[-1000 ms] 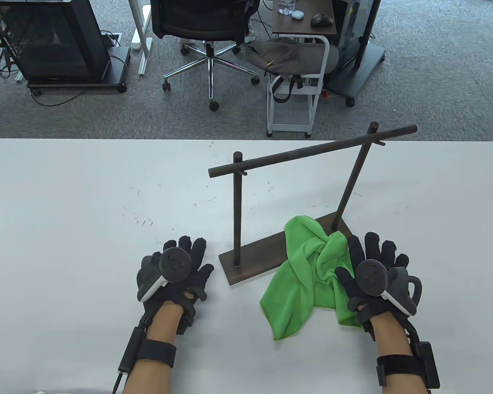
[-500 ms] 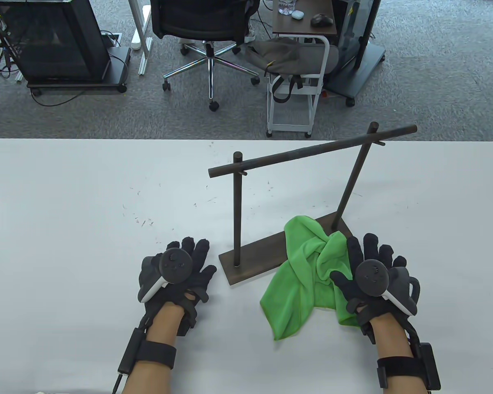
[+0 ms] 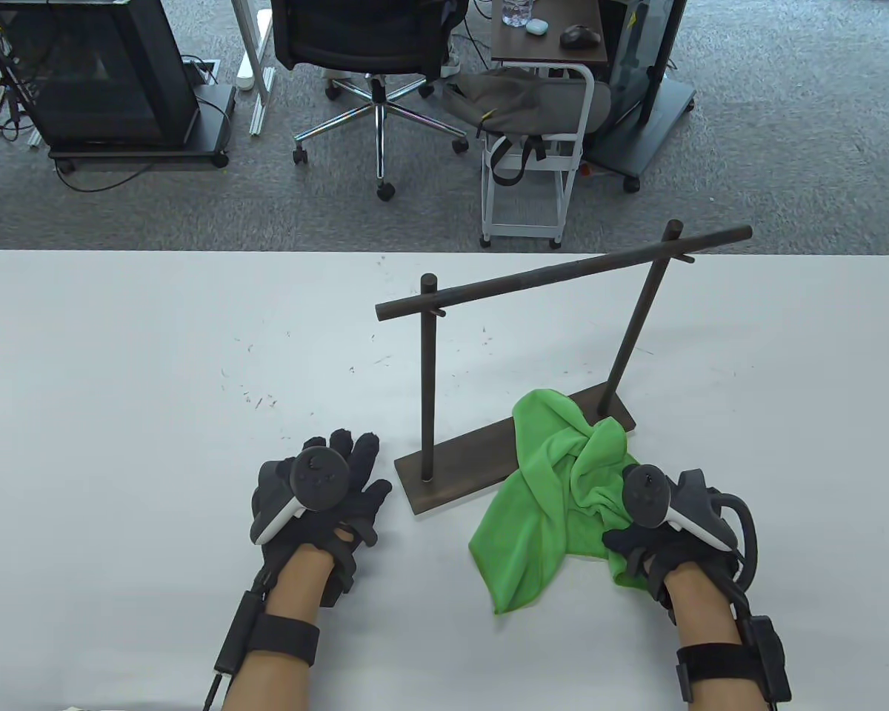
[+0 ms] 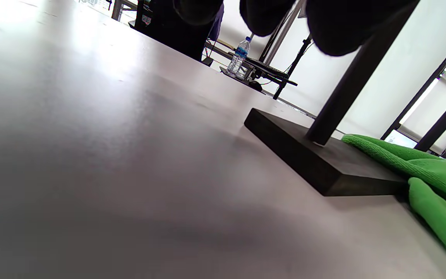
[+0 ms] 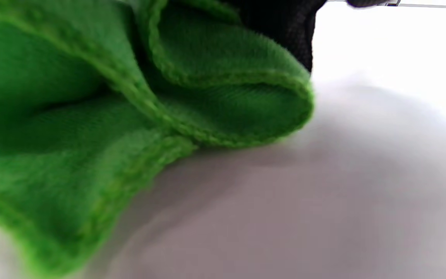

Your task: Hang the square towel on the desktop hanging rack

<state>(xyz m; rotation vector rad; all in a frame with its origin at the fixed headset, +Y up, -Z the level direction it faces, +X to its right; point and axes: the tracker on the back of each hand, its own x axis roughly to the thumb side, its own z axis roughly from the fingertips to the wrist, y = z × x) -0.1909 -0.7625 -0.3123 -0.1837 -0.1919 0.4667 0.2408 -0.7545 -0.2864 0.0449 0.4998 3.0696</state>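
Note:
A crumpled green square towel [image 3: 555, 489] lies on the white table [image 3: 118, 385], partly over the right end of the rack's dark base [image 3: 459, 463]. The dark wooden rack has two posts and a bare slanted crossbar [image 3: 563, 272]. My right hand [image 3: 637, 526] is on the towel's right edge with its fingers curled down into the cloth. The right wrist view shows bunched towel folds [image 5: 130, 116] under the black glove [image 5: 281, 23]. My left hand [image 3: 352, 470] rests flat and empty on the table just left of the base. The left wrist view shows the base [image 4: 316, 159] and towel [image 4: 432, 170].
Beyond the table's far edge stand an office chair [image 3: 370, 44], a white wire cart [image 3: 533, 148] and a dark cabinet [image 3: 104, 74] on the carpet. A water bottle [image 4: 239, 56] shows far off in the left wrist view.
My right hand's fingers, spread over the towel before, have curled down and gathered the cloth. The left hand has barely moved.

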